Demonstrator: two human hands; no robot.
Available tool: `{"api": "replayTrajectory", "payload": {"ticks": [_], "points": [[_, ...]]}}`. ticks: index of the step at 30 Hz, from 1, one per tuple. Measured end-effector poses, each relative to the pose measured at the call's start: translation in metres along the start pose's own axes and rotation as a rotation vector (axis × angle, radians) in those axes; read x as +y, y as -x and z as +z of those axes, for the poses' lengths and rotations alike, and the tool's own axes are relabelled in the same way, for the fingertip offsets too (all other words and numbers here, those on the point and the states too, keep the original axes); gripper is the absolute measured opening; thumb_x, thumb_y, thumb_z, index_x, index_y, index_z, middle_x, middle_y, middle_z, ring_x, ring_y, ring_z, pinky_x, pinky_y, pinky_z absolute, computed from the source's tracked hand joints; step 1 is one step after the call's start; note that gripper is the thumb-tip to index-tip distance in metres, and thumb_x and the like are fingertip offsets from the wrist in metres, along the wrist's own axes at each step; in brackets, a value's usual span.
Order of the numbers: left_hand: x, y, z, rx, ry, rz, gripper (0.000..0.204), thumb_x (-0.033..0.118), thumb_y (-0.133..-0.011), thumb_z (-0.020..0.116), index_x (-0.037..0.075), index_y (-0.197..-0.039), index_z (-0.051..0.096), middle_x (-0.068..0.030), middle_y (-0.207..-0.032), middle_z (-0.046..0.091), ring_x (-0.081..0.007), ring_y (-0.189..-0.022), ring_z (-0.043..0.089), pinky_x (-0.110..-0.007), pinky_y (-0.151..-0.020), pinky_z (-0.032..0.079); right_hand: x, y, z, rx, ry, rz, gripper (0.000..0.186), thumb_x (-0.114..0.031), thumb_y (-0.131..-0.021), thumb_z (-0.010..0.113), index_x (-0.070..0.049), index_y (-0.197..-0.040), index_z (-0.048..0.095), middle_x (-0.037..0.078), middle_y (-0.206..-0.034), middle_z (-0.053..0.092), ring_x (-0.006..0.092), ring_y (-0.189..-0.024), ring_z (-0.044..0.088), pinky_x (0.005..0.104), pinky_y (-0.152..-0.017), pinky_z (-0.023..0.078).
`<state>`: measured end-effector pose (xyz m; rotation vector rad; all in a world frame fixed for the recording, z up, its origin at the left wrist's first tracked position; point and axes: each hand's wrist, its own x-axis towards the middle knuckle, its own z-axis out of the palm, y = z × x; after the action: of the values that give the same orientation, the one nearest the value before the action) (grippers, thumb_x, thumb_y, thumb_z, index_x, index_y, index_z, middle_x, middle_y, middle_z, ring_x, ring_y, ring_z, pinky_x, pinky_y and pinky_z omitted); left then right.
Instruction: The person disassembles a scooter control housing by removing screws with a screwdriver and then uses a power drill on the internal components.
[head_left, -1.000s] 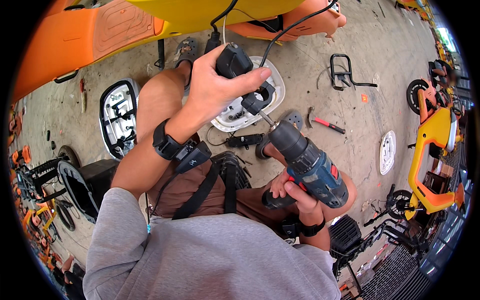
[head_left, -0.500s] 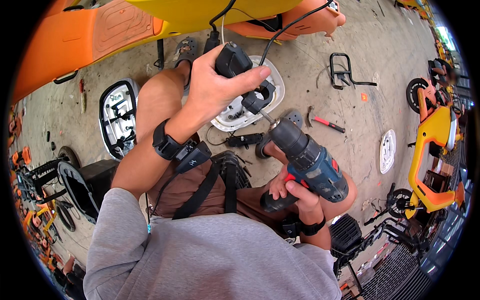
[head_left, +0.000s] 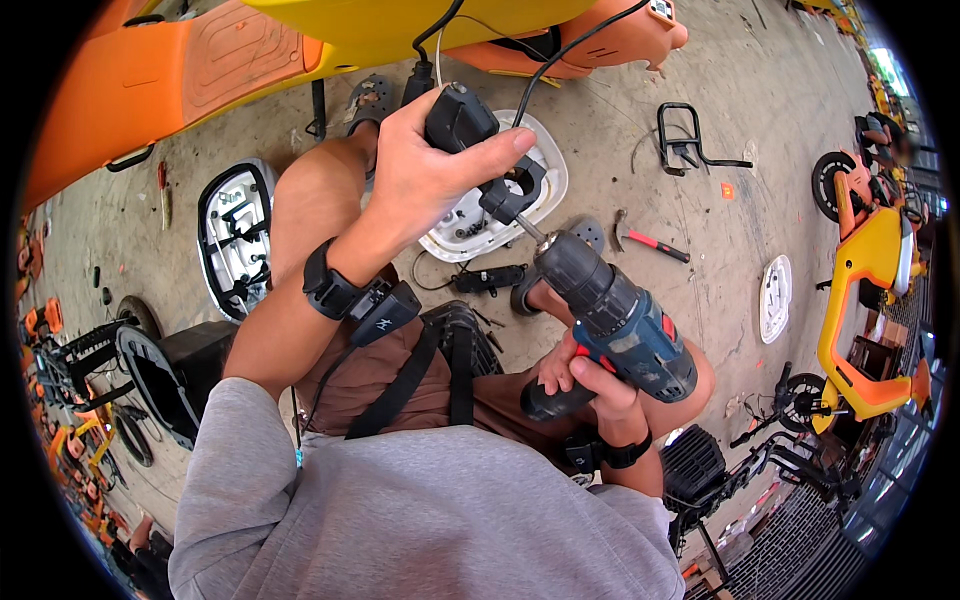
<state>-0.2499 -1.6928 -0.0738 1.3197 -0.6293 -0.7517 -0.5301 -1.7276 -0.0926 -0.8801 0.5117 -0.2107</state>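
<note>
My right hand [head_left: 590, 385] is closed round the grip of a blue and black cordless drill [head_left: 635, 345]. The drill points up and to the left across my knee. Its bit meets the black ring clamp [head_left: 512, 197] of a small black housing with a cable [head_left: 460, 118]. That housing sits in my left hand [head_left: 425, 165], pinched between thumb and fingers, the fingers mostly hidden behind it. Black cables run from near it up to the yellow and orange scooter body [head_left: 420, 30] above.
Under my hands lies a white shell tray [head_left: 548, 150] with small parts. On the floor are a hammer [head_left: 655, 243], a bent black tube frame [head_left: 680, 140], a white panel [head_left: 775, 300] and another white-lined shell [head_left: 237, 235]. A yellow scooter [head_left: 850, 320] stands at right.
Both hands hold nearly the same pose. The housing and the drill have shifted very slightly left, with the bit still at the clamp.
</note>
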Motion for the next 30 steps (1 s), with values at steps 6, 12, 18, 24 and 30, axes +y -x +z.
{"api": "replayTrajectory", "payload": {"ticks": [6,12,18,24,30], "points": [[-0.001,0.0,0.0,0.004,0.009,0.004,0.034,0.023,-0.075,0.085,0.003,-0.071,0.057,-0.0028,-0.065,0.065,-0.0065,-0.059,0.061,-0.02,-0.053,0.047,-0.001,0.0,0.004,0.018,-0.036,0.005,0.014,-0.007,-0.087,0.058,0.0,-0.098,0.054,0.008,-0.07,0.057,0.0188,-0.066,0.06,0.0344,-0.067,0.05],[0.0,0.0,0.0,0.003,0.004,-0.004,0.034,0.024,-0.075,0.085,0.003,-0.071,0.058,-0.0029,-0.065,0.064,-0.0065,-0.059,0.061,-0.02,-0.054,0.047,-0.001,0.0,0.004,0.013,-0.011,-0.004,0.014,-0.007,-0.087,0.058,0.0,-0.098,0.054,0.008,-0.07,0.057,0.0186,-0.067,0.059,0.034,-0.066,0.05],[-0.002,0.0,-0.001,-0.008,-0.014,-0.034,0.034,0.025,-0.075,0.085,0.003,-0.073,0.059,-0.0019,-0.066,0.065,-0.0055,-0.06,0.06,-0.02,-0.054,0.046,0.0,0.002,0.004,0.058,0.267,-0.113,0.016,-0.01,-0.088,0.061,-0.001,-0.099,0.055,0.007,-0.075,0.06,0.0162,-0.07,0.061,0.0287,-0.067,0.05],[-0.003,-0.002,-0.004,-0.036,-0.049,-0.052,0.034,0.027,-0.077,0.083,0.003,-0.073,0.059,-0.001,-0.067,0.064,-0.0041,-0.061,0.058,-0.02,-0.054,0.045,0.01,0.009,-0.024,0.149,0.24,0.146,0.022,-0.018,-0.09,0.064,-0.002,-0.105,0.057,0.004,-0.08,0.062,0.0144,-0.084,0.063,0.0269,-0.078,0.053],[0.003,-0.002,-0.002,-0.056,-0.076,-0.069,0.034,0.028,-0.077,0.082,0.001,-0.076,0.061,-0.0003,-0.068,0.064,-0.0041,-0.061,0.057,-0.02,-0.055,0.046,0.004,0.013,-0.033,0.244,0.168,0.406,0.025,-0.024,-0.097,0.055,0.0,-0.094,0.06,0.006,-0.081,0.061,0.0183,-0.083,0.061,0.0257,-0.075,0.049]]}}
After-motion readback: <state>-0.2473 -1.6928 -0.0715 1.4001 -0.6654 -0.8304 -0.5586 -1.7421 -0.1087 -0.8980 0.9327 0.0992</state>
